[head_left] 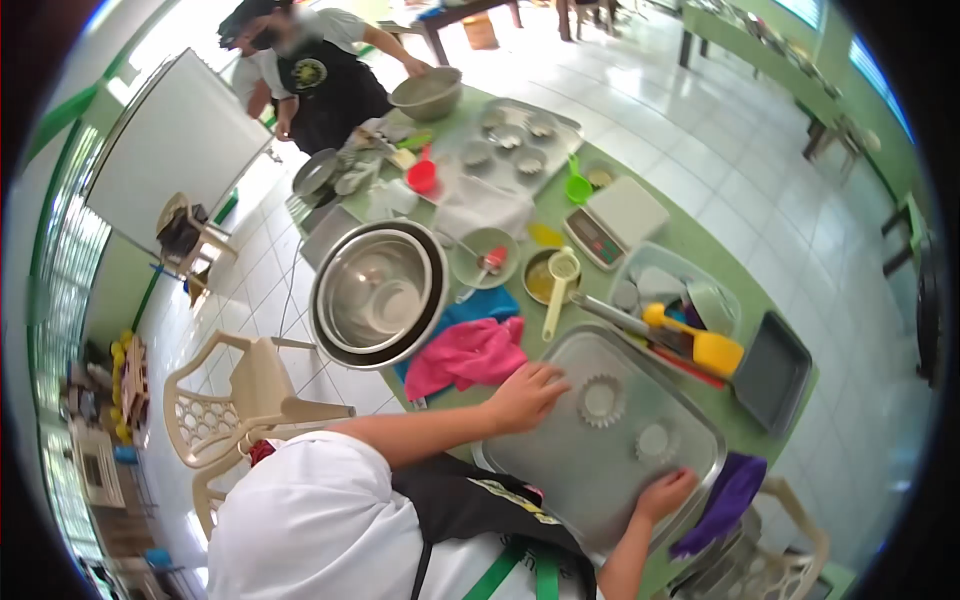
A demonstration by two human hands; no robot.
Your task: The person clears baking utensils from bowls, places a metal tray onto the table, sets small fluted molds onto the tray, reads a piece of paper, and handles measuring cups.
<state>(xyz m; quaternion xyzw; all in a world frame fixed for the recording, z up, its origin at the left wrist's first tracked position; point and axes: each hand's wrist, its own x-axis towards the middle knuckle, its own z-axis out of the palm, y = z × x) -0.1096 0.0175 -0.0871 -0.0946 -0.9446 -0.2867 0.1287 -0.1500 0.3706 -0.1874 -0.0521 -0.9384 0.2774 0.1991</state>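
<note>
A large metal baking tray point(560, 450) lies in front of me on the green table. A fluted tart tin point(601, 400) and a smaller fluted tin point(656, 441) sit apart on it. My left hand point(530, 397) hovers at the tray's left side, fingers loosely bent, with nothing visible in them; its fingertips point at the larger tin. My right hand point(667, 493) is at the tray's near right part, just below the smaller tin, fingers stretched forward and holding nothing I can see. Beside my left hand lies a pink cloth point(465, 358) on a blue cloth point(480, 307).
Nested metal bowls point(372, 290) stand left. Beyond are a kitchen scale point(615, 222), a yellow-handled strainer point(560, 285), a utensil-filled plastic tub point(655, 260) and another tray of tins point(555, 130). A dark pan point(773, 372) is right. A co-worker point(330, 75) touches a bowl point(426, 95).
</note>
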